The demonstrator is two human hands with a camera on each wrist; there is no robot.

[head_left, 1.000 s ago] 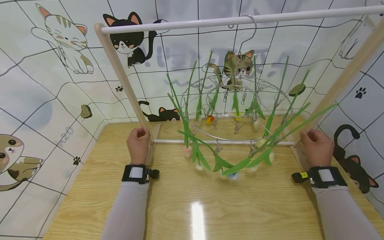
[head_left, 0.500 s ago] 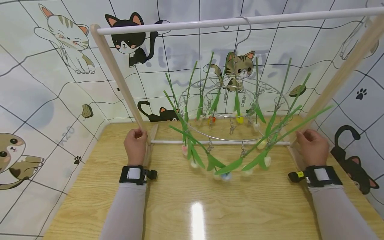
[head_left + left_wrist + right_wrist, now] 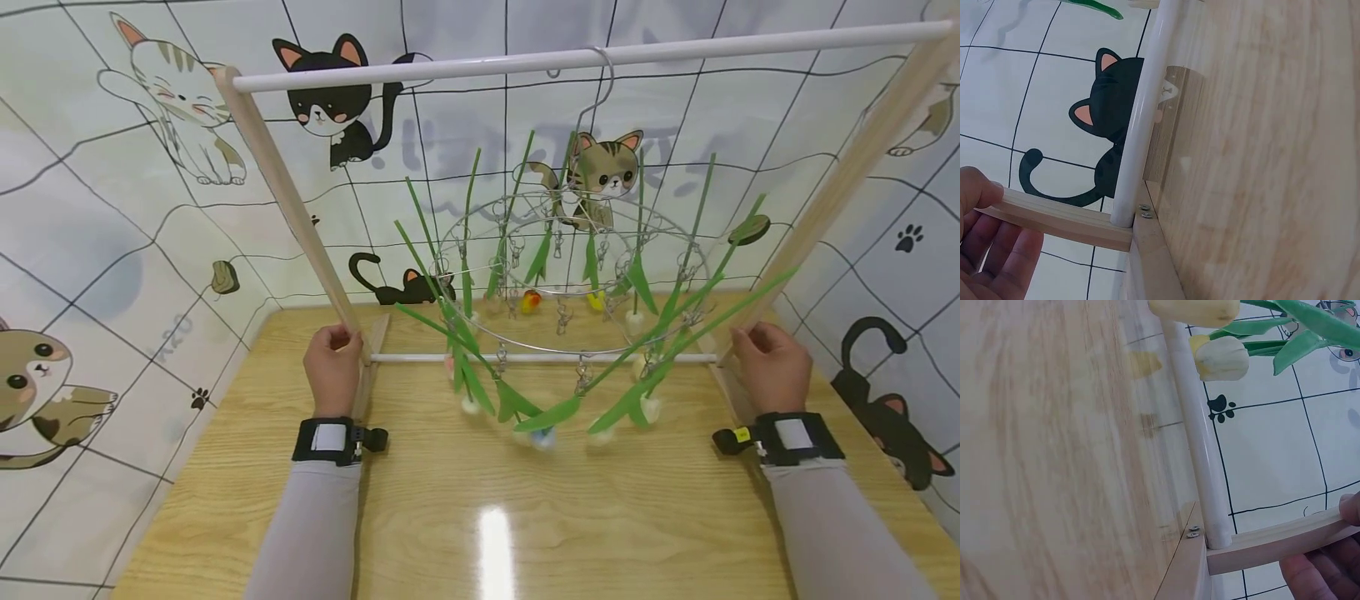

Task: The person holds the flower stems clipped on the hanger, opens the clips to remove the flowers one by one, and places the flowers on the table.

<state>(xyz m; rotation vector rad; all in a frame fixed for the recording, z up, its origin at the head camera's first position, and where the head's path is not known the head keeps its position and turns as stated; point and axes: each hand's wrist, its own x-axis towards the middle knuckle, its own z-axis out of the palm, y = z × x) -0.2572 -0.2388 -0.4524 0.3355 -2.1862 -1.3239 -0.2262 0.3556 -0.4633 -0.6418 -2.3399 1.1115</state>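
Observation:
A small clothes rack, with a white top rail (image 3: 480, 65) and wooden uprights, stands on the table. My left hand (image 3: 332, 371) grips its left upright (image 3: 288, 196) low down, thumb on one face and fingers on the other, as the left wrist view shows. Likewise, my right hand (image 3: 774, 367) grips the right upright (image 3: 840, 187) just above the base. From the top rail hangs a round metal clip hanger (image 3: 577, 290). Several artificial tulips are clipped to it upside down, their green stems (image 3: 472, 192) pointing up and blooms such as a blue one (image 3: 543, 437) hanging below.
A white lower rail (image 3: 420, 358) joins the rack's feet just above the wooden table (image 3: 420, 533). Walls with printed cats (image 3: 322, 100) and grid lines close in behind and on both sides. Black camera straps (image 3: 327, 442) sit on both wrists.
Both hands and the rack have shifted a little to the left. The hanger and its tulips have moved left too, swaying slightly. Both grips look the same.

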